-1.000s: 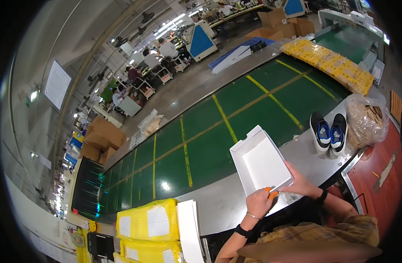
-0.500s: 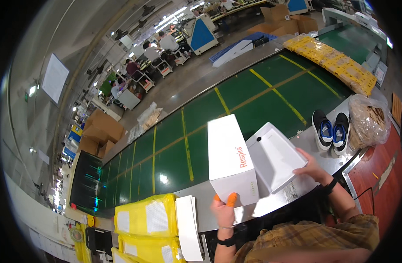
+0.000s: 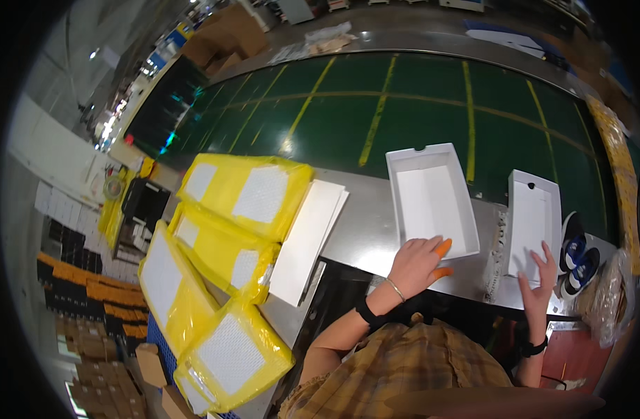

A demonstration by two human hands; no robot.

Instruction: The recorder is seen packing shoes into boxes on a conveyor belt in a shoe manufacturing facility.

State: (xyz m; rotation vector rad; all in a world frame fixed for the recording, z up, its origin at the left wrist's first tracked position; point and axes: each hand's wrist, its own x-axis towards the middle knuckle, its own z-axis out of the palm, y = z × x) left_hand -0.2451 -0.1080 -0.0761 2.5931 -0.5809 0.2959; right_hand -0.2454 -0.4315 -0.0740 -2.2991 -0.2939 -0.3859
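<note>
Your left hand [image 3: 418,264] rests flat, fingers spread, on the near rim of the open white box [image 3: 432,200] at twelve o'clock. Your right hand [image 3: 538,283] lies open on the lid [image 3: 534,223] at two o'clock on the tabletop [image 3: 362,234].

plaid shirt, black wristbands, thin bracelet, orange-capped fingers [image 3: 442,247]

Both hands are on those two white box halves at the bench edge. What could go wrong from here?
1. The white lid under the right hand lies close to the pair of shoes; sliding it might knock them.
2. The open white box under the left hand reaches the green conveyor belt; a push could tip it onto the belt.
</note>
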